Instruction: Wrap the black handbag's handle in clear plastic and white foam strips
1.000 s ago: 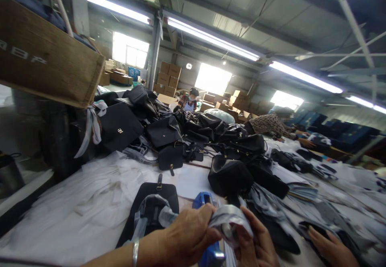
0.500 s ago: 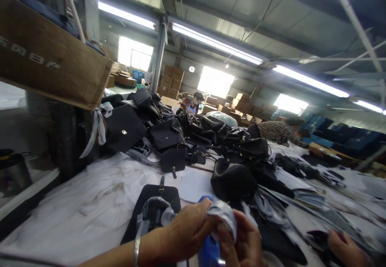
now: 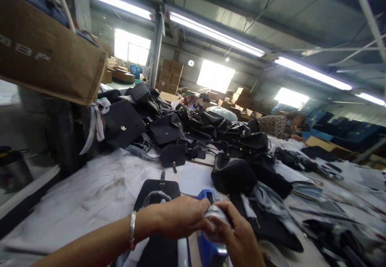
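In the lower middle, my left hand (image 3: 193, 216) pinches the left side of a whitish, shiny, translucent wrapped bundle (image 3: 217, 220). My right hand (image 3: 238, 233) has its fingers curled round the right side of it. What lies inside the wrapping I cannot make out. Just below and behind the bundle stands a blue tape dispenser (image 3: 208, 251), partly hidden by my hands. Under my left forearm lies a black bag (image 3: 159, 239) with a gold buckle, its strap (image 3: 155, 196) covered in clear film.
A heap of black bags (image 3: 165, 130) fills the table's far side. White sheets (image 3: 75, 206) are spread at the left. A brown bag (image 3: 51, 54) hangs at upper left; a metal flask (image 3: 13, 172) is below. Two people (image 3: 274, 125) work beyond the heap.
My hands have turned the bundle and brought it into a tighter, rounder shape. Another person's hand at the lower right has gone out of view. The far worker has bent lower.
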